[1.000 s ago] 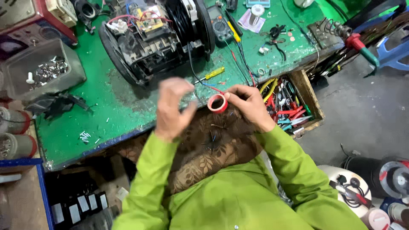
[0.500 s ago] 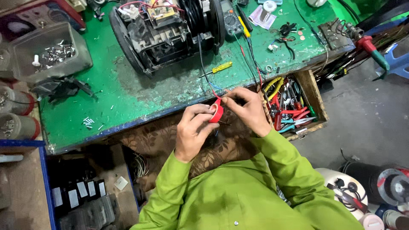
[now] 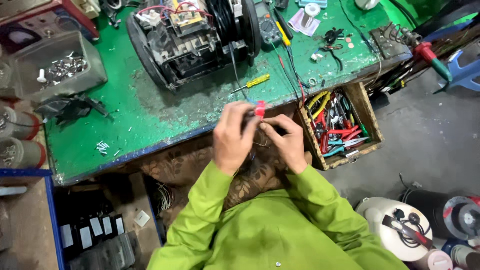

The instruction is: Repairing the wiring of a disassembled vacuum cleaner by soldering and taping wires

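At the far left, a clear tub of metal screws is seen on the green desk, with a dark rag just in front of it and two copper-wound coils at the desk's edge. Below the desk, a blue-edged crate of black parts is set on the floor. Further right, an opened motor with a small circuit board on top is standing on the desk, a grey meter touching its right side and a yellow screwdriver lying just in front.

At the desk's front edge the left hand is closed with its fingers curled, and a red tape roll is pinched at the fingertips. The right hand is closed too, its fingertips brought against the left hand just below the roll; what is gripped there cannot be told, though thin wires run from the motor toward both hands. Compared with a second ago, the roll has been turned from flat, with its hole showing, to edge-on, and the hands have been drawn tightly together, so tape is judged to be in the course of being wound around a wire joint.

At the right, a wooden tray of pliers and cutters hangs beside the desk.
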